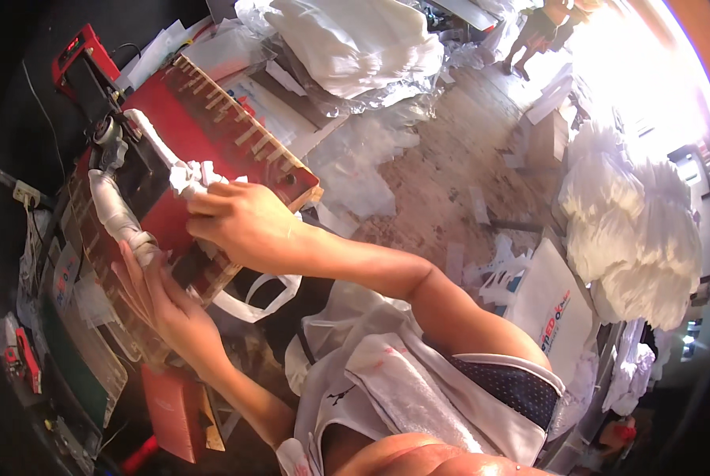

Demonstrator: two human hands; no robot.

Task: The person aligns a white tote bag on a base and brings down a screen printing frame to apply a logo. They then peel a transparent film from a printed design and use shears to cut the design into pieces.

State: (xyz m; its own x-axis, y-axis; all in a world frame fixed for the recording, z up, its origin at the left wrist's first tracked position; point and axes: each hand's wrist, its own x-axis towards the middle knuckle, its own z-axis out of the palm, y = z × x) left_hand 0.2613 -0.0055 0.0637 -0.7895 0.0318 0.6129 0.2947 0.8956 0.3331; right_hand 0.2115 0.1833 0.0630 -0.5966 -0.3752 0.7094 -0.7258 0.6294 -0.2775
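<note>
Hands are working on the red press machine (pixel 212 127): your right hand (pixel 240 222) is closing around crumpled white fabric (pixel 190 176) on its red plate, and your left hand (pixel 160 297) is lying open, fingers flat, against the machine's front edge beside the wrapped lever (pixel 117 214).

Our right hand (pixel 248 226) covers part of the red wooden rack (pixel 212 135), so we cannot tell what its fingers grip. Beyond the rack, a distant person (pixel 541 32) is cut off at the top edge.

Printed white bag (pixel 551 313), perhaps packaging
</note>
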